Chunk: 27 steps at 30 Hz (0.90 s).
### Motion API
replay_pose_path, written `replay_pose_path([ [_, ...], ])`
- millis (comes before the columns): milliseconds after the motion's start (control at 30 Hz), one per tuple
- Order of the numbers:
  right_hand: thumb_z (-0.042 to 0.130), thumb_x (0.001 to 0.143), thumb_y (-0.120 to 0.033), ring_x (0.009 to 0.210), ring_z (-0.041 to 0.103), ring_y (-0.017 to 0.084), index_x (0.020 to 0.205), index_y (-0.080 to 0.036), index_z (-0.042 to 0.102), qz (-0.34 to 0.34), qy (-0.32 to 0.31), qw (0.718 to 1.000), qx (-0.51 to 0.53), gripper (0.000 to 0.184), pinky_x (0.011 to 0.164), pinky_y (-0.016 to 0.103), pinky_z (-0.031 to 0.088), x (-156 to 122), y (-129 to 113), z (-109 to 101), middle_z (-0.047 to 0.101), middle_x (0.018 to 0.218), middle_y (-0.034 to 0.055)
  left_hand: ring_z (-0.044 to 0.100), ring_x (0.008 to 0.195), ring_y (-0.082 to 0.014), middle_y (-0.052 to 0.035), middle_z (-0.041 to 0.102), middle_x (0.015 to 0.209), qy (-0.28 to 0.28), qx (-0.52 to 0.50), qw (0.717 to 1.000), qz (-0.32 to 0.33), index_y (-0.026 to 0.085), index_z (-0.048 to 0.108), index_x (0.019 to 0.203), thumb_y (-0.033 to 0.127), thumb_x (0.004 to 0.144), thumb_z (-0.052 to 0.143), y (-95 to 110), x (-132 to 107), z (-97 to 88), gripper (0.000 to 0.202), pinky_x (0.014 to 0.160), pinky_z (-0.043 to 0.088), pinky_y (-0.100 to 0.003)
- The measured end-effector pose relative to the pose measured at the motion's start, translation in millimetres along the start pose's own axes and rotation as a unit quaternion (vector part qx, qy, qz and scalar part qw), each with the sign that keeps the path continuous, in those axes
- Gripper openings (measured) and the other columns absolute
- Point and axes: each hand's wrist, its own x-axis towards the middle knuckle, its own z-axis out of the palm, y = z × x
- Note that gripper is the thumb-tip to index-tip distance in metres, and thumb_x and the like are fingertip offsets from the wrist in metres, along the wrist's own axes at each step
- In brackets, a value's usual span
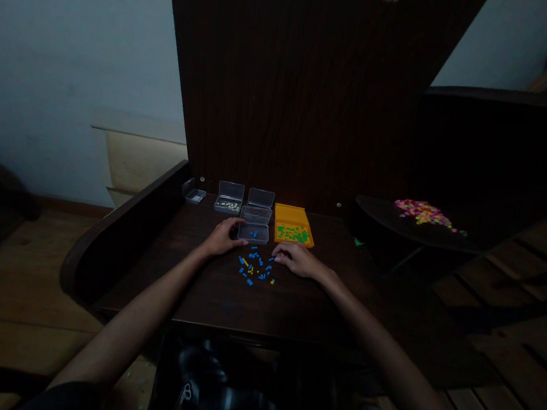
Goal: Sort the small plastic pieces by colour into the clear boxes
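Note:
My left hand point(221, 236) grips the left end of a small clear plastic box point(260, 238), thumb at the near side and fingers at the far side. A few blue pieces point(253, 233) lie inside that box, and its lid leans open behind. In front of it, small blue pieces point(250, 282) are scattered on the dark wooden table point(249, 313), with a few yellow pieces point(246, 262) among them. Over the right edge of this scatter is my right hand point(296, 260), fingers bent and tips together. Whatever is between those fingertips is too small to make out.
An orange box point(290, 212) with green pieces point(294, 234) stands open behind my right hand. Farther left are a clear box with pale pieces point(227, 206) and a smaller clear box point(196, 196). Pink and yellow pieces point(423, 213) lie heaped on a dark surface at the right.

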Motion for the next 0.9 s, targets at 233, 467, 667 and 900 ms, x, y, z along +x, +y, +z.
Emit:
replay_pose_path([
  [233, 0.082, 0.080, -0.023, 0.110, 0.054, 0.023, 0.118, -0.018, 0.062, -0.078, -0.001, 0.997, -0.004, 0.044, 0.098, 0.038, 0.045, 4, -3, 5, 0.056, 0.116, 0.0091, 0.061, 0.101, -0.0254, -0.0099, 0.062, 0.118, -0.001, -0.004, 1.000, 0.007, 0.017, 0.056, 0.121, 0.036, 0.069, 0.079, -2, 0, 0.3, 0.060, 0.091, 0.052, -0.042],
  [467, 0.072, 0.089, -0.016, 0.129, 0.047, 0.024, 0.134, -0.025, 0.058, -0.093, -0.062, 0.993, 0.032, 0.048, 0.110, 0.043, 0.037, 9, -8, 7, 0.051, 0.139, 0.0084, 0.061, 0.103, -0.0253, -0.0094, 0.062, 0.118, -0.002, -0.003, 1.000, 0.012, 0.018, 0.056, 0.121, 0.039, 0.070, 0.079, -1, 0, 0.0, 0.060, 0.091, 0.052, -0.042],
  [667, 0.063, 0.093, -0.010, 0.126, 0.052, 0.022, 0.132, -0.021, 0.060, -0.105, -0.043, 0.992, 0.049, 0.041, 0.108, 0.039, 0.041, 11, -11, 10, 0.056, 0.135, 0.0082, 0.060, 0.105, -0.0258, -0.0106, 0.061, 0.120, -0.006, -0.009, 1.000, 0.006, 0.017, 0.056, 0.121, 0.036, 0.070, 0.079, -1, 0, 1.0, 0.060, 0.093, 0.051, -0.042],
  [900, 0.054, 0.092, 0.000, 0.125, 0.052, 0.020, 0.133, -0.024, 0.059, -0.070, -0.046, 0.995, 0.057, 0.048, 0.109, 0.041, 0.041, 10, -8, 1, 0.057, 0.134, 0.0053, 0.061, 0.104, -0.0257, -0.0101, 0.062, 0.118, -0.003, -0.010, 1.000, 0.002, 0.017, 0.056, 0.121, 0.036, 0.069, 0.079, 0, -1, 1.1, 0.060, 0.092, 0.051, -0.042],
])
